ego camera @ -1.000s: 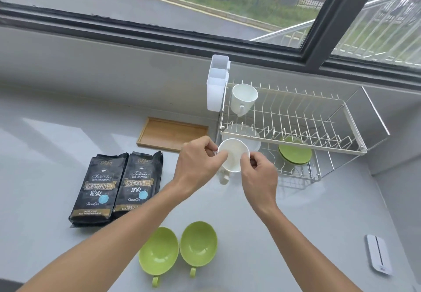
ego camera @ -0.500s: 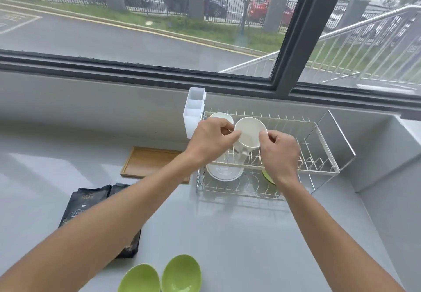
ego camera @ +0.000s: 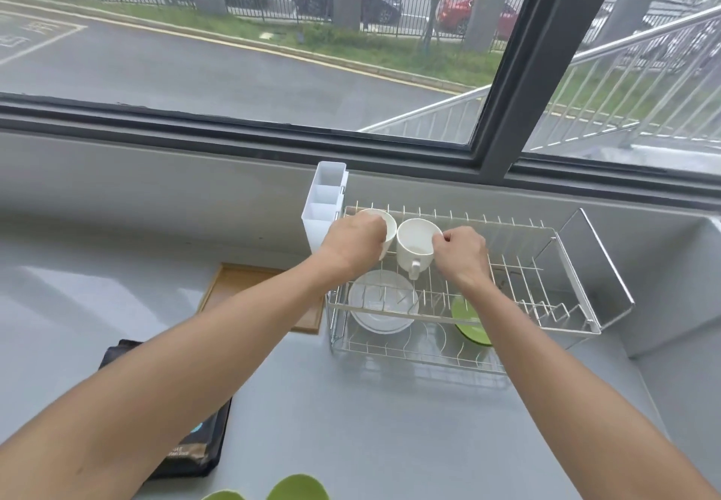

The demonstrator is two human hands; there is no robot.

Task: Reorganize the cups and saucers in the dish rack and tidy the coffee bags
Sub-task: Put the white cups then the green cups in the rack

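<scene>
White cups: two on the dish rack's (ego camera: pixel 577 322) upper tier, the second cup (ego camera: pixel 416 244) just beside the first cup (ego camera: pixel 384 226).
Hands: right hand (ego camera: pixel 460 255) pinches the second cup's rim; left hand (ego camera: pixel 353 244) curls over the first.
Saucers: white saucers (ego camera: pixel 384 310) and a green saucer (ego camera: pixel 468 322) lie on the lower tier.
Left to do: green cups (ego camera: pixel 298 490) wait on the bench (ego camera: pixel 351 421); coffee bags (ego camera: pixel 195 449) look untidied.
</scene>
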